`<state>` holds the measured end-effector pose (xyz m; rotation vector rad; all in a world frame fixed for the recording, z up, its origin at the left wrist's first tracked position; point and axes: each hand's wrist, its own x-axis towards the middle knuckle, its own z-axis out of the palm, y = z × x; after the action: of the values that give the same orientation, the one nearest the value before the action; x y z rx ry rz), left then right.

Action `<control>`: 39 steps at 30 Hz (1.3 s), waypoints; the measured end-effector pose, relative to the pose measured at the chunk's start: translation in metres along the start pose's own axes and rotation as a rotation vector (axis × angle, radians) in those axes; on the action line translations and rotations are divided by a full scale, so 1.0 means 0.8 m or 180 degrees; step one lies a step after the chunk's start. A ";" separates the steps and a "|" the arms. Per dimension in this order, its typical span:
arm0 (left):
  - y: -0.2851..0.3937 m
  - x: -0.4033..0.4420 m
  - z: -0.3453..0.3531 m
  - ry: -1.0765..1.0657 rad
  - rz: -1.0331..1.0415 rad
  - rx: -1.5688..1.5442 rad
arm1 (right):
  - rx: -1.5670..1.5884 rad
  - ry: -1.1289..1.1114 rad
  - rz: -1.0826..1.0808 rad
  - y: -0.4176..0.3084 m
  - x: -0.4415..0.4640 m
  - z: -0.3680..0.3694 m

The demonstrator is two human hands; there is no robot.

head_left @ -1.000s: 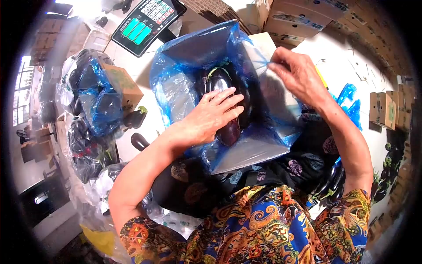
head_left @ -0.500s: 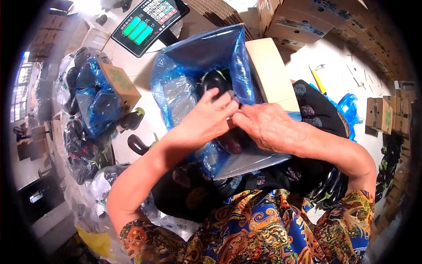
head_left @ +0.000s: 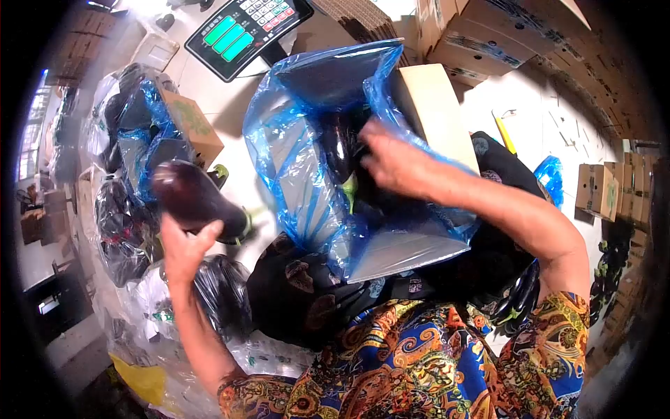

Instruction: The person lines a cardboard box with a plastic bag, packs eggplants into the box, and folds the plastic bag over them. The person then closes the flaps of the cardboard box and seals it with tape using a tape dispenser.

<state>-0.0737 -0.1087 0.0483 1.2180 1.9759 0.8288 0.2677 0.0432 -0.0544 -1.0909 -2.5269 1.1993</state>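
My left hand (head_left: 187, 246) is wrapped round the lower side of a large dark eggplant (head_left: 195, 190), raised to the left of the box with its stem end toward the right. A cardboard box lined with blue plastic (head_left: 279, 153) stands tilted in front of me. Inside it lies a glossy eggplant (head_left: 339, 148), its green stem toward me. My right hand (head_left: 394, 159) reaches into the box's right side, beside that eggplant. Motion smears its fingers, and whether they hold anything is hidden.
A scale display (head_left: 241, 35) stands beyond the box. To the left is another blue-lined carton (head_left: 192, 126) among bagged eggplants (head_left: 122, 241). A yellow-handled tool (head_left: 504, 133) and crumpled blue plastic (head_left: 550, 178) lie on the floor at right. Cardboard boxes (head_left: 481, 42) are stacked behind.
My hands were together over the box and are now apart. My left hand has swung left and now holds up an eggplant; my right hand has moved deeper into the box.
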 end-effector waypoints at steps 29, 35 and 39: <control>0.053 0.036 0.122 -0.0336 0.0723 -0.0311 | -0.0609 -0.0361 0.0337 -0.023 -0.010 -0.174; 0.072 0.102 0.208 -0.1817 0.3124 0.2671 | 0.0691 -0.0416 0.0969 0.029 -0.049 -0.191; 0.062 0.126 0.238 -0.1909 0.3062 0.3056 | 0.1436 -0.0309 0.1081 0.071 -0.060 -0.181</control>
<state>0.0681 0.0338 -0.0430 2.6661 1.1792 -0.2317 0.3929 0.1249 0.0099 -1.3899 -2.0195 1.8321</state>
